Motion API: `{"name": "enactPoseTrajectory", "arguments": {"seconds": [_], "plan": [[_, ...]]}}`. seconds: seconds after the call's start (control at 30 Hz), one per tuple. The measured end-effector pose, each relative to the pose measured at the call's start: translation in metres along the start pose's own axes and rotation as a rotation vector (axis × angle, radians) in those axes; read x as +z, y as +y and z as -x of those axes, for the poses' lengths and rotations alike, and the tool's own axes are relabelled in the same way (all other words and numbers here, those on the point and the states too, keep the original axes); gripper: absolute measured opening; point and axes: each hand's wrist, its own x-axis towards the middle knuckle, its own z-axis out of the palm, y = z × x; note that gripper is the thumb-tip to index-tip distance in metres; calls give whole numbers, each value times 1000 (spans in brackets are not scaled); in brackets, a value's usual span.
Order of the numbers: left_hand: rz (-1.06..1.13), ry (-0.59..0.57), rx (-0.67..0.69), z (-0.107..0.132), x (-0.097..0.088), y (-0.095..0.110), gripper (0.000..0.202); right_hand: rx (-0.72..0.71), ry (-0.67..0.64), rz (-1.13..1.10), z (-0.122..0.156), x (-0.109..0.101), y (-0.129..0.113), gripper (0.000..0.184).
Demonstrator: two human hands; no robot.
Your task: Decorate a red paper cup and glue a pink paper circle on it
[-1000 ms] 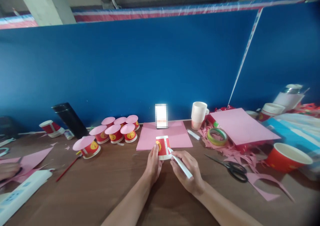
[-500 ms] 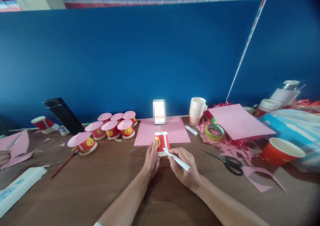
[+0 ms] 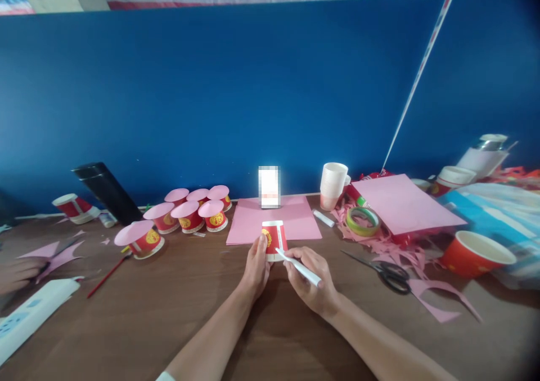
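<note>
A small red paper cup (image 3: 274, 239) stands upside down on the front edge of a pink paper sheet (image 3: 274, 223). My left hand (image 3: 255, 267) is closed against the cup's left side and steadies it. In my right hand (image 3: 312, 279) is a white pen (image 3: 298, 267), gripped like a pencil, its tip touching the cup's base on the right. Both hands rest on the brown table (image 3: 169, 325).
Several upturned red cups with pink paper discs (image 3: 185, 215) stand at the left. A black flask (image 3: 107, 192), a red pencil (image 3: 107, 274), a white power strip (image 3: 29, 313), scissors (image 3: 386, 269), a tape roll (image 3: 363, 220), stacked white cups (image 3: 333, 185) and another person's hand (image 3: 17, 271) lie around.
My hands, cup and pen keep their pose; the view has tilted slightly. The other person's hand at the far left has shifted with its pink paper scrap.
</note>
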Motion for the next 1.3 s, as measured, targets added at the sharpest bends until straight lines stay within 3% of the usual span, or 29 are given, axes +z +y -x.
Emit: {"name": "enactPoseTrajectory", "arguments": {"seconds": [0.43, 0.6, 0.83, 1.3], "plan": [[-9, 65, -33, -1, 1, 0, 32, 4, 42, 28, -1, -2, -2, 9], [4, 25, -41, -2, 0, -1, 35, -3, 46, -12, -1, -3, -1, 17], [-16, 59, -34, -1, 0, -1, 31, -10, 38, 27, -1, 0, -3, 9], [3, -18, 0, -1, -2, -2, 24, 11, -18, 13, 0, -1, -1, 10]]}}
